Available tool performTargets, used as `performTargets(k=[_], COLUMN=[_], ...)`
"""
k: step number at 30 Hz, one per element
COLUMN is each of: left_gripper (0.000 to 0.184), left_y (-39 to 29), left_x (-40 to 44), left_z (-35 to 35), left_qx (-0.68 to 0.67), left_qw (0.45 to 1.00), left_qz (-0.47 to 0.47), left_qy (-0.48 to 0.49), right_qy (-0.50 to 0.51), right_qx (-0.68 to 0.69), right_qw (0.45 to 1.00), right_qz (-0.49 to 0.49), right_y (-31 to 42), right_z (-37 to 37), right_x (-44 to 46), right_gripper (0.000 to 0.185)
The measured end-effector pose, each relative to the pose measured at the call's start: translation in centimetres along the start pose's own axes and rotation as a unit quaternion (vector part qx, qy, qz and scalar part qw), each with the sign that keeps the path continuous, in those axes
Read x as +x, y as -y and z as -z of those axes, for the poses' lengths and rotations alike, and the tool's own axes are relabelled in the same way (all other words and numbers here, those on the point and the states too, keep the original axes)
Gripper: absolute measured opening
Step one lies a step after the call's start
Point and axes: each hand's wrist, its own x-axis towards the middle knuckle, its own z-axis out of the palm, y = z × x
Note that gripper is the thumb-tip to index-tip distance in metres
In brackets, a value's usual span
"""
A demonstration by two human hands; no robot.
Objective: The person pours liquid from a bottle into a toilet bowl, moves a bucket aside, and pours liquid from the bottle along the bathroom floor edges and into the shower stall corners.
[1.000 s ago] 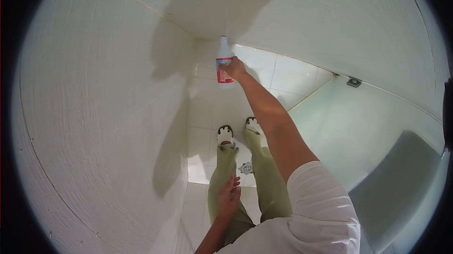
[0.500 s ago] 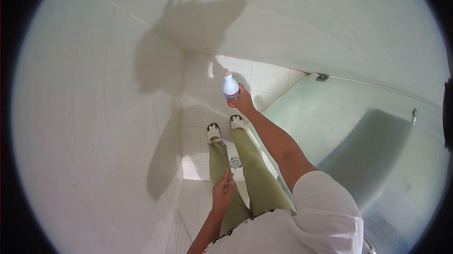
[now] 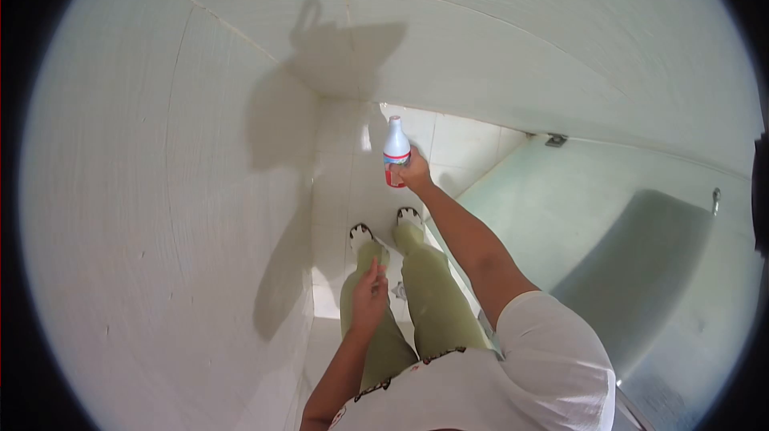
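Observation:
My right hand is wrapped round the lower part of a white bottle with a red and blue label. The bottle is held nearly upright, out in front of me above the tiled floor, its narrow neck pointing away. Lower down, my left hand hangs over my left leg in green trousers. Its fingers are partly curled, and whether they pinch something small I cannot make out.
A pale wall rises at the left, and another wall crosses the top. On the right stands a glass panel with a metal clip. A floor drain lies between my legs.
My right hand has drawn the bottle back from near the wall corner, and the bottle tilted, then straightened somewhat. My left hand has risen a little. The view has shifted.

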Motion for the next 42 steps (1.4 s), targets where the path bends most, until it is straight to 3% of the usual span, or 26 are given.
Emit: performTargets(k=[5, 14, 18, 21, 23, 25, 29, 35, 37, 42], left_gripper=[0.050, 0.050, 0.050, 0.050, 0.050, 0.049, 0.050, 0.050, 0.051, 0.052], left_y=[3.8, 4.3, 4.4, 4.0, 3.8, 4.3, 4.1, 4.5, 4.6, 4.8], left_x=[2.0, 5.0, 6.5, 6.4, 6.1, 5.3, 4.2, 4.2, 4.1, 4.6], left_z=[-0.8, -1.5, -1.0, -1.3, -1.2, -1.6, -2.9, -2.7, -2.8, -2.4], left_qx=[0.019, 0.038, 0.035, 0.022, 0.015, 0.030, 0.025, 0.027, 0.026, 0.032], left_qw=[1.000, 0.998, 0.999, 0.999, 0.999, 0.999, 0.999, 0.998, 0.998, 0.999], left_qz=[-0.013, -0.037, -0.029, -0.017, -0.015, -0.006, -0.005, -0.001, -0.004, -0.011], left_qy=[-0.004, -0.011, -0.027, -0.032, -0.036, -0.040, -0.047, -0.050, -0.049, -0.038], right_qy=[0.005, 0.059, 0.057, 0.053, 0.090, 0.070, 0.165, 0.142, 0.145, 0.161], right_qx=[-0.042, -0.131, -0.147, -0.129, 0.035, 0.053, 0.200, 0.097, -0.040, -0.019], right_qw=[0.996, 0.964, 0.968, 0.975, 0.971, 0.980, 0.943, 0.961, 0.962, 0.950], right_qz=[-0.074, -0.223, -0.195, -0.173, -0.221, -0.176, -0.208, -0.215, -0.227, -0.268], right_y=[-4.1, -10.1, -11.8, -8.2, -4.0, -1.9, 4.6, -2.4, -4.0, -8.0], right_z=[-5.1, -10.6, -13.4, -13.1, -12.0, -11.1, -7.1, -10.6, -11.8, -15.3], right_x=[5.4, 12.1, 15.4, 15.9, 14.5, 13.1, 10.5, 13.8, 15.2, 18.5], right_gripper=[0.063, 0.068, 0.062, 0.057, 0.053, 0.047, 0.042, 0.044, 0.042, 0.044])
